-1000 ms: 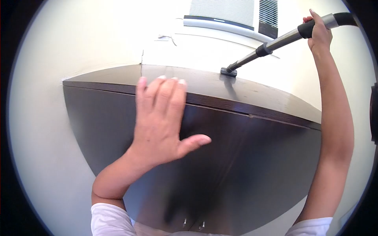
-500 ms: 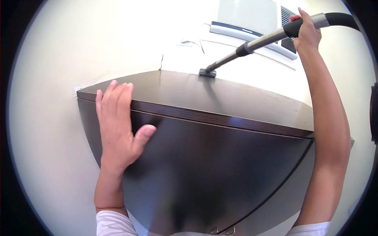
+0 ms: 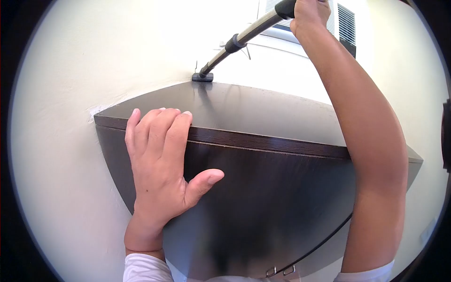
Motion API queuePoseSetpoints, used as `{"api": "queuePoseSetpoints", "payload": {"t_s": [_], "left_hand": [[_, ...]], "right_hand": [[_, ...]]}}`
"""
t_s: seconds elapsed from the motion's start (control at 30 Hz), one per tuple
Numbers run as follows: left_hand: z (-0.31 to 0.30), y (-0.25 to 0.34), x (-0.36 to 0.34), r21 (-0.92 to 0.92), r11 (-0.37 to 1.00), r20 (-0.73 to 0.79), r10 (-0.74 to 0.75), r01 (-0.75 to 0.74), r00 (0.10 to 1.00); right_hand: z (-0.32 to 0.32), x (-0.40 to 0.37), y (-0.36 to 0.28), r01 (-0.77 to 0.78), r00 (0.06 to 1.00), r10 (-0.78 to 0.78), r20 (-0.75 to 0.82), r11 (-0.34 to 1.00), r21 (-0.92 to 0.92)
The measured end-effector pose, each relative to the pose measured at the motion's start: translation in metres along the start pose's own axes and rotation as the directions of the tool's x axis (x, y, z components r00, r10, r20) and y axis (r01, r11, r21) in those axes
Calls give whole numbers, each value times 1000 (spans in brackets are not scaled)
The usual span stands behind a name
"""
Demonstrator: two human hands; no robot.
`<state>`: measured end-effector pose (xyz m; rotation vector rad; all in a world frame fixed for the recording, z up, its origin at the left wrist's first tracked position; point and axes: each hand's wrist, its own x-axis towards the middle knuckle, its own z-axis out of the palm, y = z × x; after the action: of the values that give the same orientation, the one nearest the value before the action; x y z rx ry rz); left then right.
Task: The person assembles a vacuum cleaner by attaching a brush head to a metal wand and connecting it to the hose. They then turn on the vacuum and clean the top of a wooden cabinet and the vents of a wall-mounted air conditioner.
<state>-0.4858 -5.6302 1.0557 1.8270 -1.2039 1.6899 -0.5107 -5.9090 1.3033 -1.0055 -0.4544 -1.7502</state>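
Observation:
My right hand is wrapped round the black grip of a vacuum cleaner wand, a metal tube running down to the left. At its lower end, a small dark nozzle rests on the back of a dark brown cabinet's top, close to the wall. My left hand lies against the cabinet's front. Its fingertips reach over the top edge, and the thumb is spread out to the right. The upper part of my right hand is cut off by the frame.
White walls meet behind the cabinet, with flaking paint near its left corner. An air conditioner with a slatted vent is set in the back wall. Two small metal handles show low on the cabinet front beside a dark curved line.
The nozzle has slid left along the back of the cabinet top, towards the wall corner. My right hand and the wand have moved left with it. My left hand still touches the front edge.

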Motion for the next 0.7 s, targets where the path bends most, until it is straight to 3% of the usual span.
{"api": "queuePoseSetpoints", "payload": {"t_s": [0.1,0.3,0.43,0.5,0.53,0.57,0.7], "left_hand": [[2,10,7,22,1000,12,3,-4,1000],[-2,19,6,47,998,40,47,-49,998],[16,34,17,53,997,26,54,-55,998],[16,42,19,63,997,25,47,-48,999],[-2,31,9,33,998,20,47,-48,999],[-7,42,8,35,998,18,51,-52,999],[-14,46,13,61,997,18,48,-49,999]], "right_hand": [[0,8,0,-72,994,70,83,997,16],[-24,24,-24,-50,982,59,181,997,-58],[-52,62,-63,-82,971,46,233,985,149],[-57,57,-81,5,989,-30,147,986,170],[-41,54,-93,-53,979,27,200,991,125],[-46,50,-96,-76,990,67,127,995,70],[-35,26,-65,-55,982,29,184,989,135]]}}
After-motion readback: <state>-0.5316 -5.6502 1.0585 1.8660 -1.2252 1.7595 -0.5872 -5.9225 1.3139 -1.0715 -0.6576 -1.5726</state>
